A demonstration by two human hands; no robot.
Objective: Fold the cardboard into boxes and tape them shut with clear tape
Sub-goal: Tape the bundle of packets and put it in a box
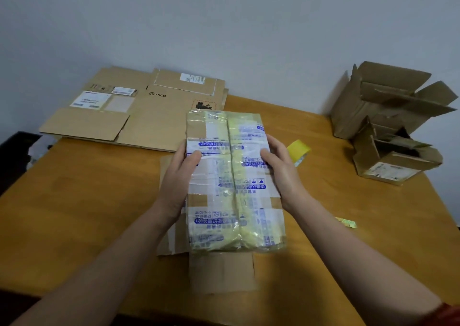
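- Taped box (234, 176): held by both sides over wooden table (87, 201).
- Left hand (179, 179): grips box's left edge, thumb on top, other fingers hidden underneath.
- Right hand (281, 171): likewise at box's right edge.
- Tape roll (298, 151): just right of box.
- Flat cardboard (139, 116): beyond box, leftward.

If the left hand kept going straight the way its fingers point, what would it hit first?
Probably the flat cardboard beyond the box the left hand holds; height is unclear.
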